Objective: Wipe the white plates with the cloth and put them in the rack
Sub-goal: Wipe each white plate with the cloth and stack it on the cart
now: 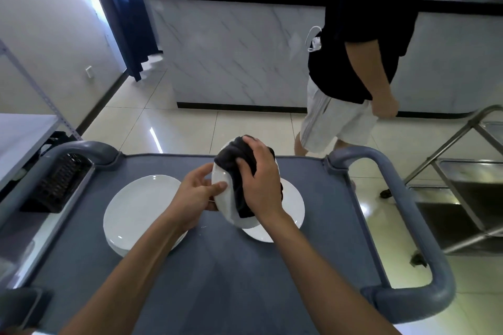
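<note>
Head view, work surface: a grey plastic cart top (pixel 217 266) with rounded grey handles at its left and right ends.
Left hand (pixel 194 194): grips the near-left rim of a raised white plate (pixel 221 198), thumb laid over the front face, fingers curled behind the rim.
Held plate: tilted up off the cart, its face turned toward the camera, above and partly in front of another plate.
Right hand (pixel 260 178): fingers curled over a dark grey cloth (pixel 239 168), pressing it against the face of the held plate.
Cloth: bunched, draped from the plate's far rim down across its face to its near rim.
Plate beneath (pixel 292 205): white, lying flat on the cart, showing to the right of and below the held plate.
Stack of white plates (pixel 136 212): flat on the cart to the left, partly crossed by the left forearm; at least two rims are visible.
Black rack (pixel 58 185): a slotted holder hanging at the cart's left edge, beside the stack; its contents cannot be made out.
Background: a person in a black shirt and white shorts (pixel 353 76) on the tiled floor before a marble-fronted counter (pixel 231 57).
Right edge: a stainless steel trolley (pixel 468 185).
</note>
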Action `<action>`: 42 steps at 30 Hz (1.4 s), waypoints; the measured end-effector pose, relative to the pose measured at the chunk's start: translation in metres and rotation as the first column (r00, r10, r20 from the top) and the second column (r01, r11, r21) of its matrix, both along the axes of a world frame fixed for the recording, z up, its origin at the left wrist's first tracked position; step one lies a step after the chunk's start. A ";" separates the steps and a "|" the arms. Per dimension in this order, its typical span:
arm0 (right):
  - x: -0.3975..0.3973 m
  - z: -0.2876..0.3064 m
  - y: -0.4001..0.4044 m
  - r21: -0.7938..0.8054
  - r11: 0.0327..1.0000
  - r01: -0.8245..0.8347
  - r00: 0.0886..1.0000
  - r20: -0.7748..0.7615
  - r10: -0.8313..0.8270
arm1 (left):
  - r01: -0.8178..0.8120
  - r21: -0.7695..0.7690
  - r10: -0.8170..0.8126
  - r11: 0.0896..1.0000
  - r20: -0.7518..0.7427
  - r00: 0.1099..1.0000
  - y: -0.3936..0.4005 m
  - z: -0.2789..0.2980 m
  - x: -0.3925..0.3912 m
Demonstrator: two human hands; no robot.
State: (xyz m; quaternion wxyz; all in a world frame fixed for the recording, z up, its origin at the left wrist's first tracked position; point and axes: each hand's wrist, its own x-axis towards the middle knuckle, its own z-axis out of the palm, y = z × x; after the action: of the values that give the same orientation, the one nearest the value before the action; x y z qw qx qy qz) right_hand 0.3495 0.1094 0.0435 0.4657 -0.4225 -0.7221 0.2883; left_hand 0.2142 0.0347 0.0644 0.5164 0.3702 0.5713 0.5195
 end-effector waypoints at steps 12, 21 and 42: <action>-0.007 0.020 0.015 0.041 0.995 -0.088 0.996 -0.030 0.089 | -0.052 0.086 0.050 0.995 0.028 0.998 -0.001 0.004 -0.003; -0.001 0.019 0.042 -0.069 0.996 0.065 0.996 -0.061 -0.069 | -0.136 0.107 0.125 0.985 0.109 0.986 -0.009 0.005 -0.009; 0.015 0.014 0.021 -0.190 0.976 0.111 0.990 -0.068 -0.126 | -0.360 0.111 0.303 0.926 0.352 0.886 -0.008 0.023 -0.021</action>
State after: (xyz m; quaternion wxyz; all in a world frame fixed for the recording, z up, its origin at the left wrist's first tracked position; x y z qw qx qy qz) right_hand 0.3643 0.1304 0.0576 0.4692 -0.4944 -0.6464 0.3428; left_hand 0.1928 0.0271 0.0876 0.4733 0.2185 0.4850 0.7022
